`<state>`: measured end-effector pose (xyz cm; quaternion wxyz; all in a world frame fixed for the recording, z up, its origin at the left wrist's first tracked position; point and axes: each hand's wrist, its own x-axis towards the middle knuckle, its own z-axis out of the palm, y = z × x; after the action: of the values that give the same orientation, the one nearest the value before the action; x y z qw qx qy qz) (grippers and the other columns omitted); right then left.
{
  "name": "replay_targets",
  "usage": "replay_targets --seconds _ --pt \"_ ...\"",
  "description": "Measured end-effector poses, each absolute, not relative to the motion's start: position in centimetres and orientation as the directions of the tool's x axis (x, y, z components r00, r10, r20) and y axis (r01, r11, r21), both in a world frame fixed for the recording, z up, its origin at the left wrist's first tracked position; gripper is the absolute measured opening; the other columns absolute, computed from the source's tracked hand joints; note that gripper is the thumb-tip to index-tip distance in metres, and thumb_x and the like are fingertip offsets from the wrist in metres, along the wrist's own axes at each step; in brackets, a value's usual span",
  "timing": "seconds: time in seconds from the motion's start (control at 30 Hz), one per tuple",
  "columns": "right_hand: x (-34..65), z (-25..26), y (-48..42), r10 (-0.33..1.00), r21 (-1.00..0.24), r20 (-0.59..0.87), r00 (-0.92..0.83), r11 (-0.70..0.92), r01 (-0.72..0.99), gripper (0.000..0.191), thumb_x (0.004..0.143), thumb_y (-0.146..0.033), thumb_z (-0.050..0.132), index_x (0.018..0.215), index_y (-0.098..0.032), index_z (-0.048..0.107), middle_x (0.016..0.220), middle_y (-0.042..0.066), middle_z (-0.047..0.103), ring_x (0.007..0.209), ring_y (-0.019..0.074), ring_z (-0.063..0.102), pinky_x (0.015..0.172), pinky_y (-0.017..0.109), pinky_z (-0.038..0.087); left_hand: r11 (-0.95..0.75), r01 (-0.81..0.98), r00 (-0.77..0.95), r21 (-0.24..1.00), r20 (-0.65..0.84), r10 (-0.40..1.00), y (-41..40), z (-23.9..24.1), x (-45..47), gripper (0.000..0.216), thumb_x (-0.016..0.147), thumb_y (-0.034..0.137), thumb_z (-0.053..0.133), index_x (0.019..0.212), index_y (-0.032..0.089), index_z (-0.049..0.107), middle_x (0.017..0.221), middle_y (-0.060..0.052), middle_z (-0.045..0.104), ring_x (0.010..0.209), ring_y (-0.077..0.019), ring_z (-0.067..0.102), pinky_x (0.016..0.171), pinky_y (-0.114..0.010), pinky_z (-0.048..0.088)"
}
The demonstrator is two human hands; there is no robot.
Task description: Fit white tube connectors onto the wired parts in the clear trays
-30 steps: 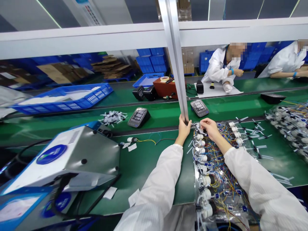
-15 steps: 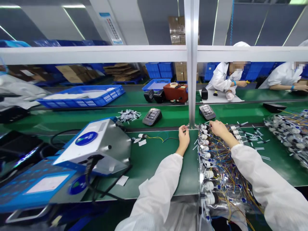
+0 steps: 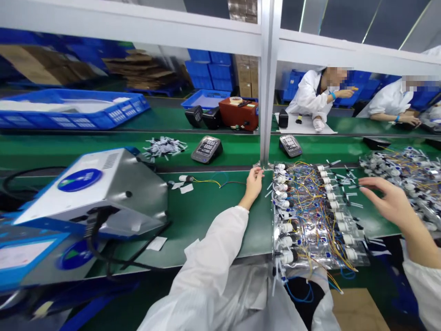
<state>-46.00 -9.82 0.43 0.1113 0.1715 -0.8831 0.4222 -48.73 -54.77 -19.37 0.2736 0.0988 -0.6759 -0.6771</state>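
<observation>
My left hand [image 3: 254, 183] rests near the base of the metal post, its fingers curled together. What they hold, if anything, is too small to make out. Thin coloured wires [image 3: 220, 183] run toward this hand from a small white-and-black motor-like part [image 3: 186, 178]. My right hand [image 3: 387, 197] is open, thumb and fingers apart. Its fingertips are close to short white tube pieces with black middles [image 3: 348, 193]. Between my hands lies a clear plastic tray [image 3: 310, 264] with rows of white-and-black motor-like parts [image 3: 285, 227] and tangled wires.
A metal post [image 3: 267, 82] rises behind the bench. Left stands a white-and-blue instrument box [image 3: 89, 193] with black cables. Two display units [image 3: 206, 149] and a tube pile [image 3: 165, 147] lie beyond. Another filled tray [image 3: 409, 179] is at right. Co-workers [image 3: 312, 99] sit opposite.
My right hand has moved right, from the tray's far edge to the loose tube pieces, and its fingers have spread. My left hand stays near the post. The view has tilted down.
</observation>
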Motion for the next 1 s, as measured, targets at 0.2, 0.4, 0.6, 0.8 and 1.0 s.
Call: replay_targets --seconds 0.2,0.4,0.6,0.8,1.0 --pt "-35.9 -11.0 -4.7 0.352 -1.000 -0.016 -0.936 -0.002 0.016 0.037 0.078 -0.067 0.070 0.100 -0.039 0.076 0.121 0.009 0.074 0.120 0.0365 0.068 0.115 0.069 0.042 0.045 0.161 -0.902 0.986 0.166 -0.398 -52.4 -16.8 -39.4 0.040 0.096 0.051 0.056 0.123 0.021 0.058 0.121 -0.014 0.068 0.100 -0.0244 0.071 0.077 -0.037 0.059" --pt "-30.7 -15.8 -9.3 0.397 -0.946 -0.130 -0.908 -0.324 -0.006 0.043 0.086 -0.061 0.065 0.117 -0.031 0.071 0.131 0.009 0.071 0.119 0.0317 0.071 0.107 0.058 0.055 0.180 0.285 -0.936 0.941 0.314 -0.159 -48.6 -15.0 -23.6 0.066 0.089 0.071 0.053 0.149 0.044 0.050 0.161 -0.007 0.047 0.148 -0.0390 0.046 0.113 -0.061 0.050" --pt "-30.1 -15.4 -11.0 0.508 -0.958 -0.077 -0.858 -0.275 -0.077 0.028 0.091 -0.053 0.060 0.111 -0.035 0.071 0.125 0.003 0.073 0.116 0.0290 0.073 0.099 0.052 0.062 0.467 0.168 -0.985 0.868 0.167 0.044 -44.4 -18.8 -17.9 0.105 0.077 0.032 0.082 0.160 0.057 0.022 0.174 0.000 0.018 0.149 -0.0454 0.038 0.113 -0.066 0.049" --pt "-29.1 -14.3 -14.4 0.540 -0.923 -0.104 -0.835 -0.365 -0.121 0.031 0.092 -0.055 0.055 0.108 -0.037 0.075 0.142 0.003 0.066 0.144 0.0372 0.051 0.127 0.069 0.029 0.552 0.236 -0.961 0.800 0.278 0.007 -46.0 -18.1 -20.8 0.078 0.096 0.027 0.064 0.161 0.050 0.028 0.175 0.000 0.015 0.155 -0.0332 0.032 0.123 -0.054 0.042" --pt "-28.6 -13.6 -18.3 0.447 -0.906 -0.070 -0.892 -0.403 -0.131 0.027 0.092 -0.052 0.053 0.107 -0.044 0.074 0.148 -0.001 0.061 0.153 0.0348 0.038 0.132 0.066 0.018 0.558 0.203 -0.969 0.804 0.246 -0.003 -50.5 -16.5 -22.7 0.069 0.096 0.031 0.067 0.158 0.039 0.040 0.174 -0.007 0.021 0.157 -0.0306 0.031 0.127 -0.053 0.036"
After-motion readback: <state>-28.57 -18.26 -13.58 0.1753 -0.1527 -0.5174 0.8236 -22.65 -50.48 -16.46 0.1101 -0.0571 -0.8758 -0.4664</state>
